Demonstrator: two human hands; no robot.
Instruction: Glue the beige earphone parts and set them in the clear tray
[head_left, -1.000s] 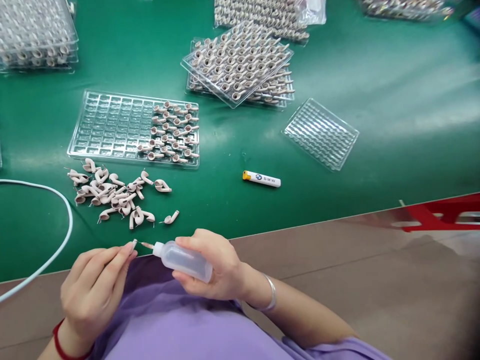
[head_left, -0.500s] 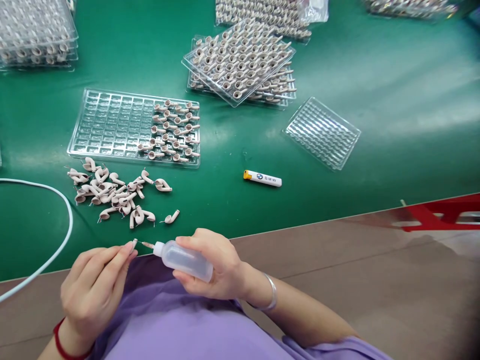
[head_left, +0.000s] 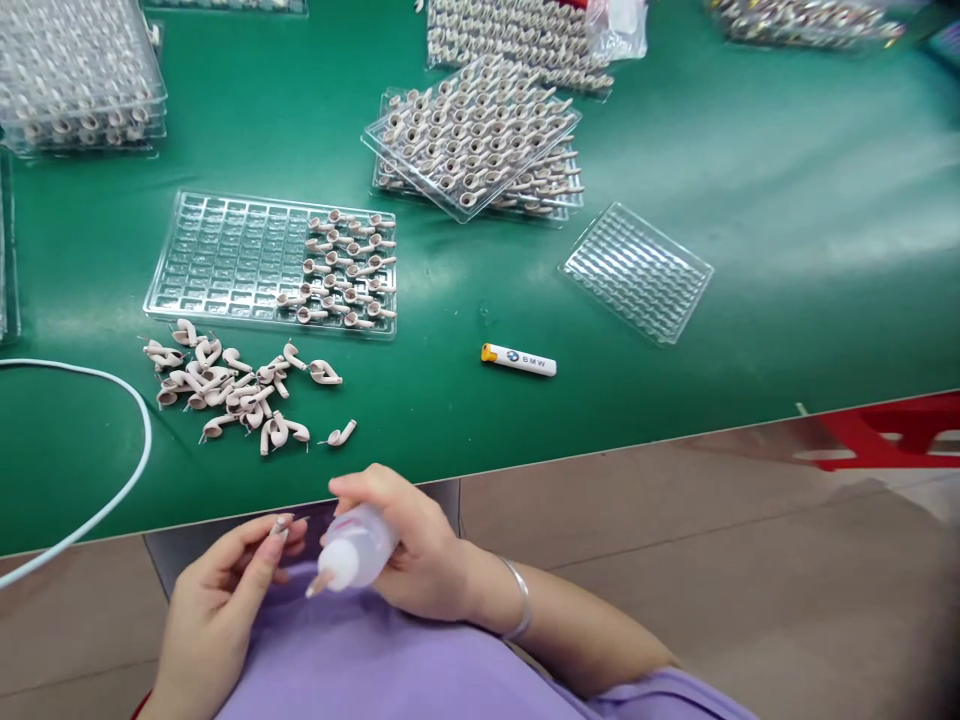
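Observation:
My left hand [head_left: 225,600] pinches a small beige earphone shell [head_left: 279,525] with a thin wire at its end, just off the table's front edge. My right hand [head_left: 416,545] is wrapped round a translucent squeeze bottle [head_left: 367,545] with a white cap and a fine nozzle. The nozzle points down and to the left, apart from the shell. Beyond my left hand lies a loose pile of earphone shells [head_left: 232,390], several with wires sticking out. One single shell [head_left: 342,433] lies to the right of the pile.
Behind the pile, a clear tray [head_left: 225,255] holds shells in its right part. Stacked full trays [head_left: 480,140] stand further back, others [head_left: 82,80] at far left. A lighter [head_left: 519,360] and a clear tray [head_left: 637,272] lie to the right. A white cable [head_left: 142,440] curves at left.
The bottle has swung away from the shell, its nozzle turning from pointing at it to pointing downward. My left hand has turned and moved slightly right and down, still pinching the shell.

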